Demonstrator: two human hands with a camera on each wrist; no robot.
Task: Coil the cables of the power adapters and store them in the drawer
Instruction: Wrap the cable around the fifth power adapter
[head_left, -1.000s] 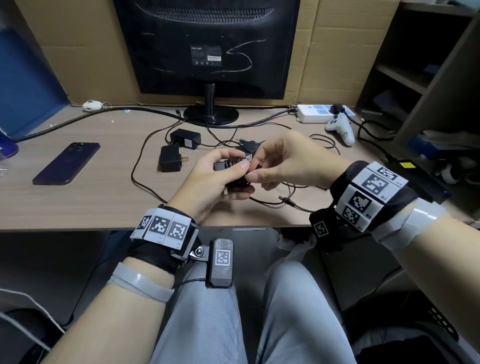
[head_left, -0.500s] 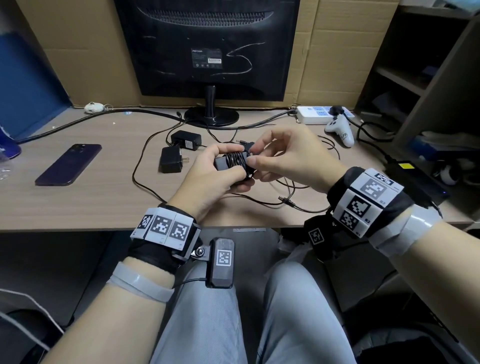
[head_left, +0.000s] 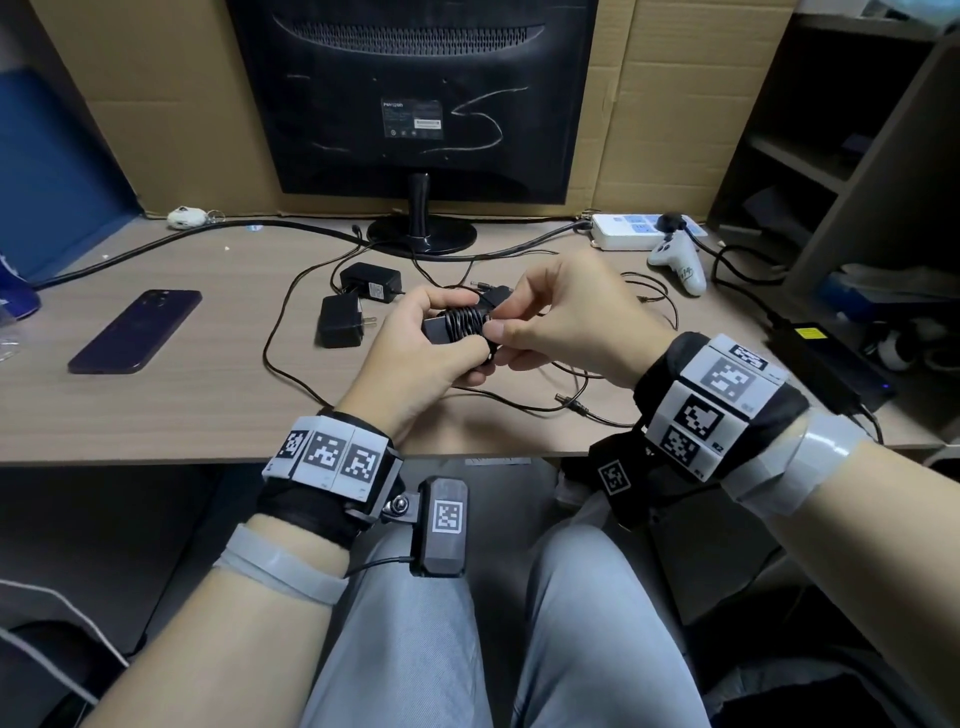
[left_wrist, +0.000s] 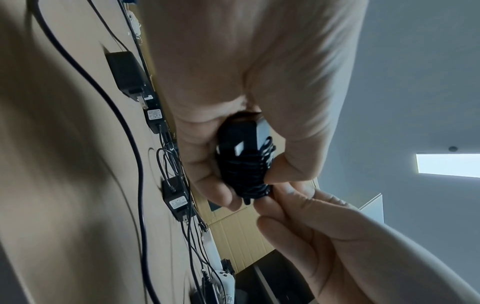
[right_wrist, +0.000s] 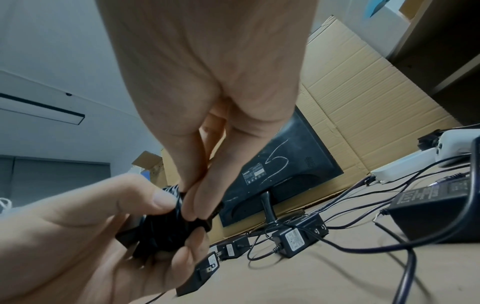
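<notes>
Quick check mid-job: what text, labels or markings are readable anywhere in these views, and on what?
Nothing reads for certain.
monitor back label: a short brand word and sticker, too blurred.
Adapters on the desk: white rating labels, print too small.
Large power brick: embossed text, illegible.
Wristbands: square coded markers only.
Game controller: small marking, unreadable.

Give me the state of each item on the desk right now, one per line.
held adapter: cable wound round its body, above the desk
left hand: grips the held adapter
right hand: pinches the cable end at the coil
two spare adapters: lying on the desk, cables loose
phone: lying flat
power strip: one plug in
</notes>
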